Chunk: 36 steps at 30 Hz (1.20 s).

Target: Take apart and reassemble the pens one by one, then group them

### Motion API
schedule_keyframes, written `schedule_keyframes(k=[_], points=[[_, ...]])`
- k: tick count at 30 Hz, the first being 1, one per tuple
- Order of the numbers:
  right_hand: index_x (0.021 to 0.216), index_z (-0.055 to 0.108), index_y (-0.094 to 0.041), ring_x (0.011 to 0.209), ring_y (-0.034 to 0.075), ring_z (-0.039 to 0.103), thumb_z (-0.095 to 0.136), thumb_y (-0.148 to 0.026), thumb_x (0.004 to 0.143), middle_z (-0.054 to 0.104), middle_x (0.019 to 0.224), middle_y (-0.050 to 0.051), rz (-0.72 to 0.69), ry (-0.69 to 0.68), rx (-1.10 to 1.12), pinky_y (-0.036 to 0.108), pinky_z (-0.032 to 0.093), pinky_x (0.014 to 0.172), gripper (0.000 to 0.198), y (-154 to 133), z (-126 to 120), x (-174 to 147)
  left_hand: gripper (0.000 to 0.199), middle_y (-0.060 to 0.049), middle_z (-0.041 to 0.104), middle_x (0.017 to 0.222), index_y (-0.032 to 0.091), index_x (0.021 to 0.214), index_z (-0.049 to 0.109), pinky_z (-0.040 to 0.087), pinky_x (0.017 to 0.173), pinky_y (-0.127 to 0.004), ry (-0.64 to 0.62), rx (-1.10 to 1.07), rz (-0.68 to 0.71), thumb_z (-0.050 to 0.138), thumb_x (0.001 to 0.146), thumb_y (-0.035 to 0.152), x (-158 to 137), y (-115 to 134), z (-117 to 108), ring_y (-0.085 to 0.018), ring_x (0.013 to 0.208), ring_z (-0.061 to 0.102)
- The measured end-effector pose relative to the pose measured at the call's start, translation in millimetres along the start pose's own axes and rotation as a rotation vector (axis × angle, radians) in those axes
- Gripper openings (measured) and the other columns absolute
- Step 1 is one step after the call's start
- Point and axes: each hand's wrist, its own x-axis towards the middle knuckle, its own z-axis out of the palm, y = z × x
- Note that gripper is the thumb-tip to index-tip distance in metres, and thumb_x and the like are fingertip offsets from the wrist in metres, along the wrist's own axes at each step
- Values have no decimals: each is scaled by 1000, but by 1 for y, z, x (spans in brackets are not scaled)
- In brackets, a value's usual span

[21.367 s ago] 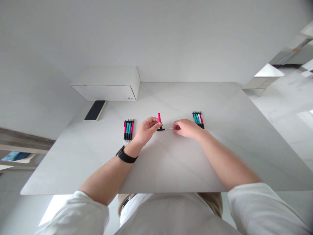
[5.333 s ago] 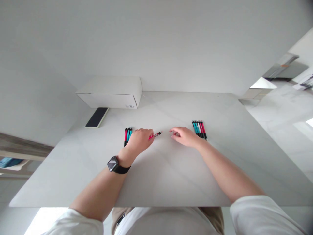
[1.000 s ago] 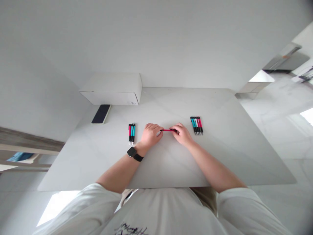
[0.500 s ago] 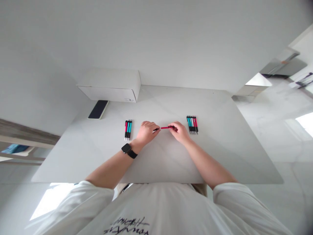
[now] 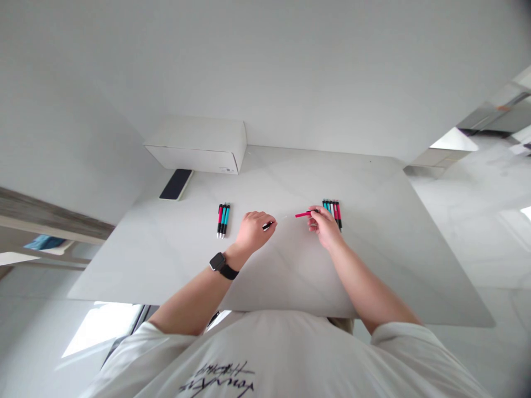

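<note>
My left hand (image 5: 254, 229), with a black watch on its wrist, is closed on the black front part of a pen (image 5: 269, 225). A thin, pale refill (image 5: 284, 217) seems to stick out of that part to the right, though it is faint. My right hand (image 5: 326, 228) pinches the red pen barrel (image 5: 303, 214), whose open end points left. A gap separates the two pen parts. Left of my left hand lie pens, one red and two teal (image 5: 224, 220). Beyond my right hand is a row of several teal, white and red pens (image 5: 338, 213), partly covered by the hand.
A white box (image 5: 193, 157) stands at the back left of the pale table (image 5: 373, 265), against the wall. In front of it lies a dark-screened phone (image 5: 176, 184).
My right hand has drawn the red barrel away to the right, off the black front part. The pale refill now shows between them. The view has shifted slightly.
</note>
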Motion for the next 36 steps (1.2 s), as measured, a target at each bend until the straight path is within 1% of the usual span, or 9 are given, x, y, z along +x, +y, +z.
schedule_keyframes(k=[5,12,14,18,20,24,28,33,36], points=[[111,63,-25,60,13,61,67,-47,84,67,92,1,-31,29,-191,21,47,43,35,-2,-15,3,14,-5,76,93,26,93,74,50,90,-39,20,12,-46,62,98,29,-9,-13,1,-23,91,68],[112,66,-27,55,15,61,62,-44,89,69,91,2,-101,46,-510,25,47,42,29,0,-14,10,16,-5,76,93,26,95,74,51,89,-39,11,4,-30,60,100,31,-12,-16,3,-23,92,67],[111,67,-27,57,16,62,60,-43,91,70,90,2,-166,59,-604,27,48,47,27,-3,-12,8,16,-6,76,94,26,95,74,51,89,-39,10,3,-21,60,100,31,-11,-16,3,-23,92,67],[109,69,-28,70,20,66,59,-37,94,74,93,3,-307,61,-803,33,53,66,21,-11,-8,2,16,-6,76,94,26,95,74,51,89,-40,5,10,-14,60,100,31,-9,-16,5,-23,92,67],[110,69,-28,72,20,66,58,-35,94,75,96,4,-348,52,-872,35,52,72,20,-14,-6,-1,16,-6,76,94,26,95,74,51,90,-40,-2,8,-10,59,100,31,-9,-16,6,-23,92,67],[113,68,-27,73,20,65,58,-32,95,76,106,6,-424,29,-932,36,52,76,22,-17,-4,-4,18,-6,76,93,25,95,74,51,88,-40,-17,2,-2,59,100,31,-8,-15,7,-23,91,67],[114,69,-27,75,21,66,58,-31,95,76,105,6,-453,13,-944,36,52,76,22,-22,-2,-5,19,-6,76,92,26,94,75,51,87,-39,-18,3,-4,58,100,32,-8,-16,8,-23,90,67],[114,69,-28,73,21,66,59,-32,95,76,100,4,-410,14,-903,36,51,75,22,-28,-5,-5,18,-6,75,92,26,95,75,52,86,-39,-19,21,-12,58,100,33,-9,-21,9,-23,89,67],[117,65,-28,71,20,66,63,-34,92,76,98,4,-364,73,-864,36,51,76,26,-31,-13,-1,17,-6,75,92,26,96,75,51,85,-39,-27,35,-18,59,100,32,-10,-24,8,-24,89,67]])
